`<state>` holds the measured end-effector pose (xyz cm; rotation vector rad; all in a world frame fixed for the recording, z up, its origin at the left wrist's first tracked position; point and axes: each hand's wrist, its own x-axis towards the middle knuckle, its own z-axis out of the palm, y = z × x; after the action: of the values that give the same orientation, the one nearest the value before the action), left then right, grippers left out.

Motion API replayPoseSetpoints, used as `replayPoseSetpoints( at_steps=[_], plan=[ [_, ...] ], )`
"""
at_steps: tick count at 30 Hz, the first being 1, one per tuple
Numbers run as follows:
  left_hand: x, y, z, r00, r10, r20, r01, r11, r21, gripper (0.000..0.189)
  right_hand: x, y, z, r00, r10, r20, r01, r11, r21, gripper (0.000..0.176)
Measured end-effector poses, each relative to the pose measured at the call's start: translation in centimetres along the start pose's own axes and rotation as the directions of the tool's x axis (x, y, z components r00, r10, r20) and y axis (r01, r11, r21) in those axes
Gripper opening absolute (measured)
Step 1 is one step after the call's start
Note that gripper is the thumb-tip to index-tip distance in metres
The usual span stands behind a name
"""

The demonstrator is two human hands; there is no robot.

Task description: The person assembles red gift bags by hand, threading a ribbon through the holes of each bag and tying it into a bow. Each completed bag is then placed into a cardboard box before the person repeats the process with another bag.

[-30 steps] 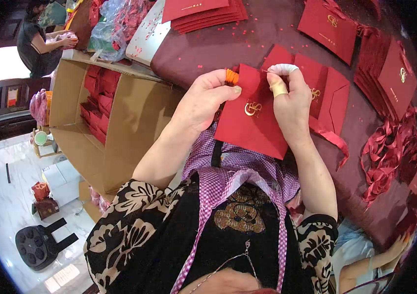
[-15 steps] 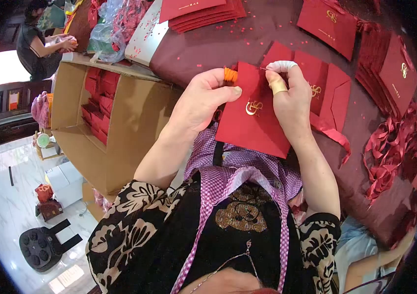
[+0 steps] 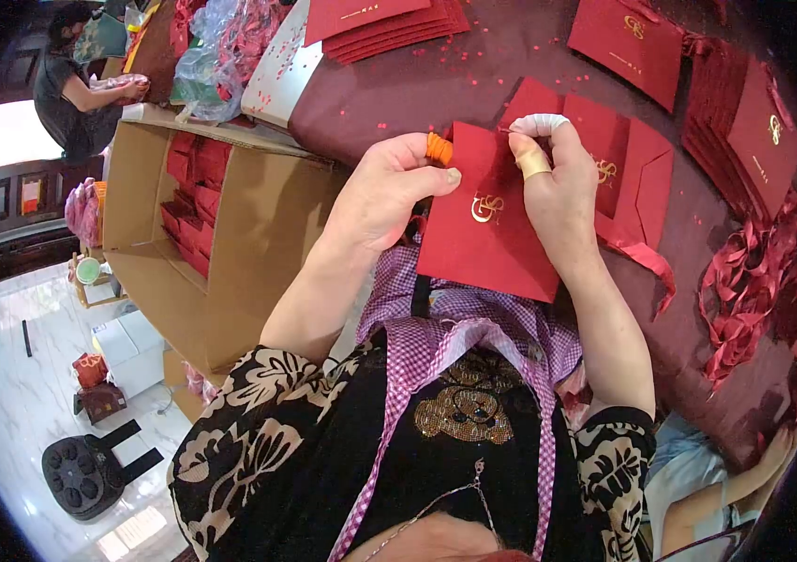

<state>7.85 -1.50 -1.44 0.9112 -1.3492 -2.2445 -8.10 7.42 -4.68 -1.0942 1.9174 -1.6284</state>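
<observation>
My left hand (image 3: 396, 187), with an orange band wound round the index finger, pinches the upper left edge of a flat red paper bag (image 3: 478, 244) with a gold monogram. White tape covers a fingertip of my right hand (image 3: 553, 169) and a yellowish band wraps its thumb. Those two digits are pinched together by the bag's upper right edge, on something thin and small that I cannot make out. Just beyond lies another red paper piece (image 3: 647, 169), folds showing, with a red ribbon (image 3: 651, 262) trailing from it.
Left of me, an open cardboard box (image 3: 258, 272) holds several red bags. Stacks of red bags (image 3: 384, 28) (image 3: 736, 140) and a heap of ribbons (image 3: 745, 290) lie on the dark red cloth (image 3: 361, 108). A person (image 3: 75, 94) works far left; another person's arm (image 3: 726, 496) shows lower right.
The red bag in my left hand has shifted very slightly. Both hands keep nearly the same pinch and place. At lower right, the other person's arm has moved.
</observation>
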Motion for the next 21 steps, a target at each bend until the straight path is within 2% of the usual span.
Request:
replayPoseSetpoints(
  at_steps=[2,5,9,12,14,16,17,21],
  plan=[
    [-0.2,0.2,0.4,1.000,0.007,-0.029,-0.008,0.999,-0.033,0.018,0.0,0.2,0.1,0.998,-0.060,-0.017,0.060,0.998,-0.014,0.010],
    [-0.1,0.1,0.1,1.000,0.010,-0.017,-0.010,1.000,-0.029,0.018,0.0,-0.4,0.0,1.000,0.029,0.012,-0.029,1.000,0.000,0.011],
    [0.0,-0.1,-0.1,1.000,0.002,-0.012,-0.003,1.000,-0.026,0.019,0.0,-0.2,0.0,0.999,0.038,0.020,-0.038,0.999,0.006,0.011],
    [0.1,-0.4,-0.1,0.999,0.021,-0.036,-0.021,1.000,-0.011,0.019,-0.1,0.2,0.1,1.000,-0.018,0.004,0.018,1.000,0.004,0.011],
    [0.0,-0.3,0.2,0.998,0.023,-0.061,-0.025,0.999,-0.030,0.019,-0.3,0.1,0.2,0.996,-0.092,-0.001,0.092,0.994,0.051,0.009],
    [-0.1,-0.2,0.5,0.997,0.042,-0.066,-0.044,0.998,-0.037,0.019,-0.6,-0.3,0.1,0.970,-0.236,0.053,0.234,0.971,0.045,0.009],
    [-0.1,-0.2,0.6,0.996,0.058,-0.072,-0.061,0.997,-0.043,0.019,-0.5,0.0,0.0,0.892,-0.449,0.058,0.452,0.885,-0.109,0.011],
    [-0.2,-0.2,1.1,0.993,0.083,-0.085,-0.087,0.996,-0.035,0.019,-0.6,-0.4,0.1,0.848,-0.517,0.116,0.527,0.844,-0.096,0.015]
  ],
)
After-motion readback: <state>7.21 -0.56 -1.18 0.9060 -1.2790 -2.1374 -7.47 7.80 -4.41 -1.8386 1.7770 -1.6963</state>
